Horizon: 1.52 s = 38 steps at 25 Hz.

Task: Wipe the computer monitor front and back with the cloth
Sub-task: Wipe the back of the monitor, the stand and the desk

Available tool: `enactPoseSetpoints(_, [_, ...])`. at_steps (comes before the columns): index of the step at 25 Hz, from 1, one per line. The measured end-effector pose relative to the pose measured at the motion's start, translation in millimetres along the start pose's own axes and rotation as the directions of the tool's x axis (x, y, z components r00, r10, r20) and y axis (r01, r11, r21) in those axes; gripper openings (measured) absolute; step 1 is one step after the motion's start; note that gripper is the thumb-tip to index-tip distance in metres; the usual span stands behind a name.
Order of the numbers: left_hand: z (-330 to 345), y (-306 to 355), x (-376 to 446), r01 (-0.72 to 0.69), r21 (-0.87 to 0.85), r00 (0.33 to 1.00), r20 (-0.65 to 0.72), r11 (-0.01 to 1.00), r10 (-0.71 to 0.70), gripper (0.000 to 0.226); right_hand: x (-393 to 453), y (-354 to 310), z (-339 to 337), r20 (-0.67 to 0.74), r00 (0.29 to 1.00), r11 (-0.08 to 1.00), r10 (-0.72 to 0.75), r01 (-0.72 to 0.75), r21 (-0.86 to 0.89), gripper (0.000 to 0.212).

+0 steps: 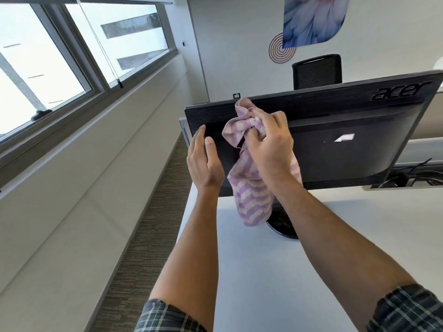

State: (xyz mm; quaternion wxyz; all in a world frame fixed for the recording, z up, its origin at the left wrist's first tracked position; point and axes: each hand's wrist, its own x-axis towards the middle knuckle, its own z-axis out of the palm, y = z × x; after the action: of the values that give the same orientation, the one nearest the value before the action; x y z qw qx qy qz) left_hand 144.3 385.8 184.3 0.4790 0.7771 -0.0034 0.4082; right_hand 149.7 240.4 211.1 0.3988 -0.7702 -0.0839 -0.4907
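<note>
White desk (347,236) by the window (60,56) carried the monitor (335,140), turned so its black back panel faced the camera, round stand foot (282,226) showing below. Cloth (249,192), purple-striped, was bunched in the right hand (271,144), fingers curled round it, top wad against the upper back panel near the left end, the rest hanging loose toward the stand. Left hand (203,159) was flat, fingers straight, at the monitor's left edge, probably bracing it; contact was hard to confirm from this angle. Judged mid back-wipe. Risks: hard push high on the panel could tilt or swivel it on the stand if the brace is light; dangling tail could snag the cables (412,173) behind. Office chair (316,70) and wall print (314,17) sat beyond.
</note>
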Motion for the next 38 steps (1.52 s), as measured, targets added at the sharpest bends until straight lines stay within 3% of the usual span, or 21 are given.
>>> enactPoseSetpoints(3, [-8.5, -15.8, 6.2, -0.093, 0.148, 0.991, 0.114, 0.985, 0.076, 0.048, 6.4, 7.5, -0.7, 0.075, 0.995, 0.957, -0.062, 0.080, -0.279, 0.034])
enactPoseSetpoints(5, [-13.5, -21.5, 8.2, -0.093, 0.158, 0.990, 0.124, 0.983, 0.074, 0.046, 11.7, 5.1, 2.7, 0.144, 0.985, 0.918, -0.094, 0.142, -0.371, 0.031])
enactPoseSetpoints(8, [-15.4, -19.4, 11.7, -0.027, 0.108, 0.994, 0.109, 0.994, 0.015, 0.046, 11.8, 0.5, 12.6, 0.257, 0.960, 0.929, -0.109, 0.190, -0.317, 0.021])
enactPoseSetpoints(11, [-18.9, -20.3, 15.0, -0.100, 0.109, 0.988, 0.128, 0.989, 0.086, 0.047, 7.1, -8.5, 33.4, 0.355, 0.913, 0.944, -0.200, 0.276, -0.181, 0.025])
enactPoseSetpoints(15, [-28.9, -27.3, 20.2, -0.176, 0.010, 0.979, 0.105, 0.984, 0.174, 0.050, -0.9, -21.2, 60.1, 0.495, 0.796, 0.931, -0.348, 0.355, 0.084, 0.047])
enactPoseSetpoints(17, [-29.6, -31.0, 14.8, -0.141, -0.004, 0.988, 0.065, 0.990, 0.141, 0.044, -9.7, -14.6, 61.3, 0.527, 0.734, 0.878, -0.429, 0.476, 0.051, 0.056])
enactPoseSetpoints(20, [-18.7, -39.0, -17.5, -0.001, 0.049, 1.000, -0.018, 0.999, 0.002, 0.055, -30.6, 10.4, 58.5, 0.610, 0.566, 0.739, -0.554, 0.672, 0.048, 0.052])
enactPoseSetpoints(22, [-7.2, -40.2, -48.8, 0.029, 0.049, 0.999, -0.020, 0.998, -0.028, 0.065, -52.5, 35.0, 61.6, 0.652, 0.476, 0.701, -0.589, 0.703, 0.120, 0.052])
enactPoseSetpoints(23, [-1.6, -41.3, -63.8, 0.031, 0.049, 1.000, -0.002, 0.998, -0.031, 0.067, -64.4, 45.4, 62.9, 0.659, 0.469, 0.709, -0.588, 0.691, 0.141, 0.054])
enactPoseSetpoints(26, [10.4, -43.5, -99.9, 0.158, 0.000, 0.986, 0.043, 0.987, -0.158, 0.065, -83.4, 59.3, 59.9, 0.611, 0.525, 0.752, -0.592, 0.633, 0.184, 0.047])
enactPoseSetpoints(28, [17.2, -40.8, -109.4, 0.279, -0.071, 0.960, 0.047, 0.958, -0.276, 0.059, -81.2, 54.3, 53.7, 0.552, 0.594, 0.779, -0.586, 0.601, 0.180, 0.038])
enactPoseSetpoints(31, [23.5, -31.6, -105.3, 0.346, -0.164, 0.935, 0.138, 0.924, -0.326, 0.058, -73.5, 45.6, 44.7, 0.457, 0.705, 0.833, -0.543, 0.519, 0.189, 0.034])
enactPoseSetpoints(34, [28.1, -13.5, -92.7, 0.294, -0.177, 0.945, 0.199, 0.939, -0.258, 0.068, -65.5, 45.6, 31.6, 0.375, 0.734, 0.822, -0.566, 0.536, 0.190, 0.035])
enactPoseSetpoints(38, [39.3, 9.6, -75.0, 0.054, -0.064, 0.981, 0.190, 0.996, -0.041, 0.061, -41.2, 46.1, 27.5, 0.231, 0.793, 0.825, -0.563, 0.557, 0.100, 0.030])
